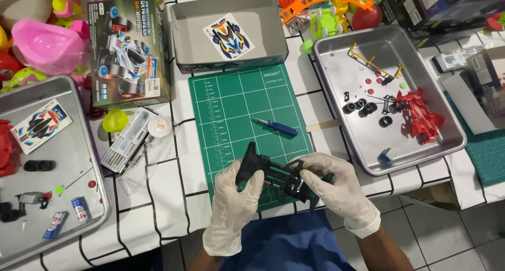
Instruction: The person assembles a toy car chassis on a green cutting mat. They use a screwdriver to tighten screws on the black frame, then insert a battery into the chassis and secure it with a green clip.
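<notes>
Gripping a black toy-car chassis (276, 176) over the green cutting mat (231, 103), the gloved left hand (236, 195) and right hand (336, 184) are both closing on its ends; it is looking light, stiff, thin-ribbed plastic, so holding the side rails seems safest

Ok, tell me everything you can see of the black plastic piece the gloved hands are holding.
The black chassis looks like matte moulded plastic, long and flat, with a tall fin-like end rising at its left and open slots along its body. It lies roughly level, tilted slightly down to the right, held just above the near edge of the green cutting mat. The left hand grips its finned end; the right hand covers its other end. Finer details are too dark to tell.
</notes>
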